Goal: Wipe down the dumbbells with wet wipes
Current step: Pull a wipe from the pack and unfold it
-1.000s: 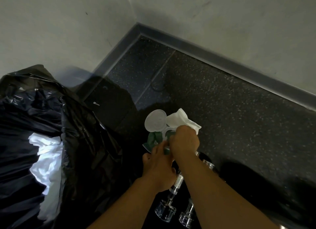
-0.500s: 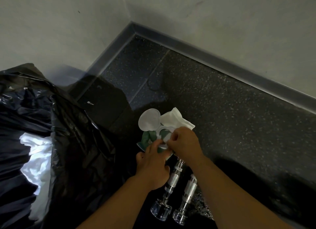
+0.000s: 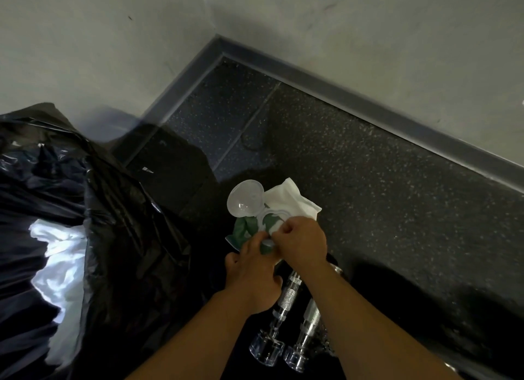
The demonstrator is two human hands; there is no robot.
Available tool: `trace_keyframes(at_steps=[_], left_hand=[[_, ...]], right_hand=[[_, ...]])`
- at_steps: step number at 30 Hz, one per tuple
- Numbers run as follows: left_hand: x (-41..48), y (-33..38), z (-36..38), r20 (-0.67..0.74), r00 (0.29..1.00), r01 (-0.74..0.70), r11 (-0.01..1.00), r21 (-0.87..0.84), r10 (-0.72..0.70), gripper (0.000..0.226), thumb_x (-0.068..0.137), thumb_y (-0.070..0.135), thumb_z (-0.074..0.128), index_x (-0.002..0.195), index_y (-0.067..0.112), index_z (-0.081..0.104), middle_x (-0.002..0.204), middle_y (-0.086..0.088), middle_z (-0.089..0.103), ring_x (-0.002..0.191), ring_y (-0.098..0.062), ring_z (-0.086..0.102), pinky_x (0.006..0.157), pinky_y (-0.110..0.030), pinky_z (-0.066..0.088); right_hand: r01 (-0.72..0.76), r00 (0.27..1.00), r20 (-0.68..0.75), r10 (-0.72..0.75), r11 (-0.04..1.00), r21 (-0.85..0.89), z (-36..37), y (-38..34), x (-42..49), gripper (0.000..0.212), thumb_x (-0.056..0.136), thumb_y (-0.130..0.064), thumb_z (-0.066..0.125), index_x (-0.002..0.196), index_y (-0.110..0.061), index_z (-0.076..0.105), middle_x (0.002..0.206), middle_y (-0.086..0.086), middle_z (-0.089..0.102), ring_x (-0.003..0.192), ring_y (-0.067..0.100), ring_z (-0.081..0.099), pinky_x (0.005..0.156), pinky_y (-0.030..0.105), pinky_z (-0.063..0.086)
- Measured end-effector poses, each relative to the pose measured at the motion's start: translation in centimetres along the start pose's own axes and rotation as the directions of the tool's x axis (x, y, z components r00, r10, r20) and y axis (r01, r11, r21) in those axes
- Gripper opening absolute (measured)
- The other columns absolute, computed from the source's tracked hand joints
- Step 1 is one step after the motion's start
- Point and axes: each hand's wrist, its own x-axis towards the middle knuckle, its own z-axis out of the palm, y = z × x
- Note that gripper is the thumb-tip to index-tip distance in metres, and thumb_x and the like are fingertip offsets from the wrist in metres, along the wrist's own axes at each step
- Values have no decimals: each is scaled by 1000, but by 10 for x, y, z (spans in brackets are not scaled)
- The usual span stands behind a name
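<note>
A green wet-wipe pack with its clear round lid flipped open is held above the floor. My left hand grips the pack from below. My right hand pinches a white wipe that sticks out of the pack's opening. Below my hands, two dumbbells lie side by side on the floor, with knurled metal handles and clear end caps: the left dumbbell and the right dumbbell. Their far ends are hidden behind my hands.
A black rubbish bag stands open at the left with white crumpled wipes inside. The speckled dark floor meets grey skirting and pale walls in a corner ahead.
My hands and the pack have stayed nearly in place while my head shifted slightly. My right hand's fingers now sit lower on the wipe at the pack's opening.
</note>
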Motion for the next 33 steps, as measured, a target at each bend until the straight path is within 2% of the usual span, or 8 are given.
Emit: trace_keyframes(at_steps=[3, 7, 12, 20, 23, 25, 27, 33], left_hand=[[0, 0, 1, -2, 1000, 8, 1000, -6, -8, 60, 91, 34, 52, 142, 49, 25, 156, 7, -7, 146, -15, 4, 113, -40, 10], [-1, 1, 2, 3, 1000, 14, 1000, 0, -14, 67, 91, 36, 51, 146, 50, 15, 157, 6, -8, 146, -17, 2, 112, -40, 9], [-1, 1, 1, 6, 1000, 10, 1000, 25, -10, 69, 91, 36, 51, 145, 51, 11, 157, 6, -6, 146, -17, 4, 112, -42, 10], [1, 2, 0, 22, 999, 25, 1000, 15, -26, 70, 90, 38, 53, 145, 52, 13, 157, 5, -6, 146, -18, 3, 112, -42, 12], [0, 3, 0, 20, 999, 30, 999, 25, -30, 70, 90, 39, 52, 146, 51, 12, 157, 5, -7, 146, -19, 1, 112, -43, 11], [0, 4, 0, 22, 999, 29, 999, 27, -30, 70, 90, 40, 51, 146, 51, 10, 158, 5, -8, 147, -19, 0, 112, -43, 11], [-1, 3, 0, 14, 999, 32, 999, 25, -32, 69, 91, 39, 51, 146, 50, 11, 158, 4, -6, 146, -19, 2, 112, -43, 12], [-17, 1, -2, -268, 962, -41, 999, 16, 44, 67, 86, 24, 55, 143, 45, 26, 152, 10, 17, 139, -10, 21, 108, -34, 14]], right_hand=[[69, 997, 23, -70, 997, 30, -6, 11, -7, 29, 71, -27, 62, 47, -30, 46, 58, -10, 52, 78, 18, 58, 88, 42, 46], [-24, 999, -40, 30, 989, 148, -3, 9, 3, 20, 73, -34, 66, 59, -29, 52, 75, -2, 65, 82, 21, 62, 82, 45, 52], [-58, 997, -52, 57, 998, -4, 3, 2, 9, 9, 79, -29, 62, 77, -21, 66, 91, 3, 67, 92, 23, 61, 86, 43, 50], [-14, 999, -46, 28, 963, 268, -12, 22, -6, 36, 71, -9, 68, 46, -23, 46, 53, -4, 49, 54, 16, 48, 58, 30, 43], [-42, 999, -21, 48, 968, 248, -13, 19, -4, 19, 68, -29, 71, 60, -21, 55, 66, -1, 59, 64, 17, 57, 64, 35, 52], [-71, 997, -15, 74, 986, 151, -11, 16, 0, 34, 62, -50, 70, 72, -21, 56, 79, 0, 63, 77, 21, 60, 73, 39, 53], [-32, 998, -46, 35, 998, 63, -10, 13, 1, 24, 73, -42, 68, 69, -23, 54, 83, 1, 64, 84, 25, 60, 80, 42, 53], [33, 991, -130, -10, 984, 172, -24, 6, -18, 24, 82, -27, 65, 62, -25, 53, 72, -1, 61, 78, 25, 61, 75, 46, 54]])
